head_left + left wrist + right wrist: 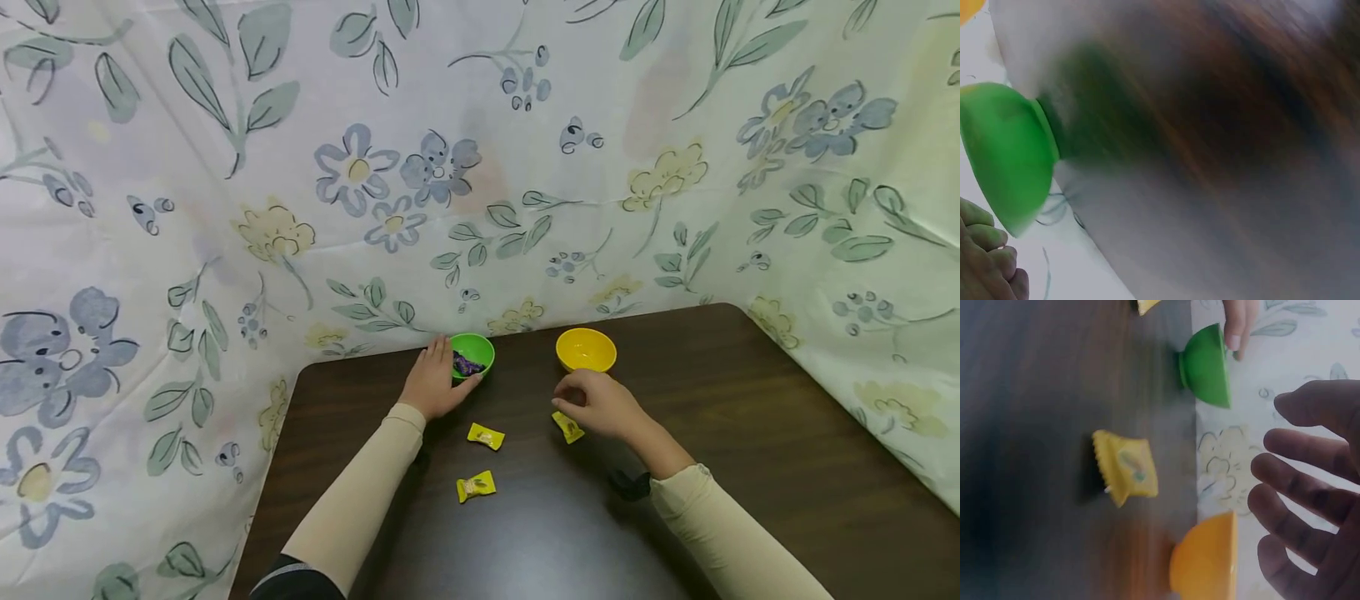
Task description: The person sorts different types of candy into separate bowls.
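Observation:
A green bowl point(486, 350) with dark purple wrapped pieces point(467, 365) in it stands near the table's back edge. My left hand point(437, 379) lies at its left side, fingers straight, thumb stretched along the near rim. In the left wrist view, the fingertips point(999, 250) show close to the bowl's rim. My right hand point(600, 404) hovers with loosely bent fingers over a yellow wrapped candy point(569, 428). The right wrist view shows nothing between its spread fingers, and that candy point(1127, 467) lies on the table. Just behind this hand is a yellow bowl point(587, 348).
Two more yellow wrapped candies, one point(486, 436) in front of the green bowl and another point(476, 487) nearer me, lie on the dark wooden table point(540, 533). A floral cloth point(480, 167) hangs right behind the table's back edge and along its sides.

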### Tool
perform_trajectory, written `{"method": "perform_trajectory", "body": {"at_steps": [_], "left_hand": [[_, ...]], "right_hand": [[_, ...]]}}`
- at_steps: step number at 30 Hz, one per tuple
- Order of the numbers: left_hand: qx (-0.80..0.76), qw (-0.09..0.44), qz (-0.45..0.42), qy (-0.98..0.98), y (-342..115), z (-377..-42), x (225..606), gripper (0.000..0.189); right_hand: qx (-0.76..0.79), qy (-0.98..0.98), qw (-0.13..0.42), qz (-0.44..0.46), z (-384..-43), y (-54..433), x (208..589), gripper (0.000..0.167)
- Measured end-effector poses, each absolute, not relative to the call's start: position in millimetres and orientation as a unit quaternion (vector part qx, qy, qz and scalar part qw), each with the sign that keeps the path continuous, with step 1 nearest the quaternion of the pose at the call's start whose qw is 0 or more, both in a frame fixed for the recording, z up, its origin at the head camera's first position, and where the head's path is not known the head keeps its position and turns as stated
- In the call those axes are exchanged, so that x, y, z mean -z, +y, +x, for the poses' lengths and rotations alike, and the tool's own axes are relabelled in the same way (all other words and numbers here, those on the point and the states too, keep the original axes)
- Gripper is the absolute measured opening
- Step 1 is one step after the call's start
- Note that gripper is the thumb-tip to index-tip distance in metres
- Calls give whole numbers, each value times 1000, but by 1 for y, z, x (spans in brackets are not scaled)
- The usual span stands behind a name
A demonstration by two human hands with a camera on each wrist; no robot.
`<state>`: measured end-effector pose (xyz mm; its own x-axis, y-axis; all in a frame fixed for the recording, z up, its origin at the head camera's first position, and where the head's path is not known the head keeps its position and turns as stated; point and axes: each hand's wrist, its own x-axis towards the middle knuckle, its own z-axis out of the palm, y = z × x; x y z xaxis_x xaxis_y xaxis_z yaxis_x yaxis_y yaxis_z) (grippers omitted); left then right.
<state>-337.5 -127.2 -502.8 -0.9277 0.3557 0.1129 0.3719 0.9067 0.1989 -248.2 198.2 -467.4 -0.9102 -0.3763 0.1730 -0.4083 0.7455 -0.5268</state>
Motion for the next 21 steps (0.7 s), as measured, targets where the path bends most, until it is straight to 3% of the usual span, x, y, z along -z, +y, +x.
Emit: {"method": "perform_trajectory", "body": {"at_steps": [14, 21], "left_hand": [[112, 41, -240, -964, -96, -329, 494, 101], [99, 35, -293, -950, -75, -310, 480, 88]], "right_hand": [[-266, -939, 87, 200, -233, 240, 488, 19], [-242, -947, 99, 185, -239, 262, 495, 45]]}}
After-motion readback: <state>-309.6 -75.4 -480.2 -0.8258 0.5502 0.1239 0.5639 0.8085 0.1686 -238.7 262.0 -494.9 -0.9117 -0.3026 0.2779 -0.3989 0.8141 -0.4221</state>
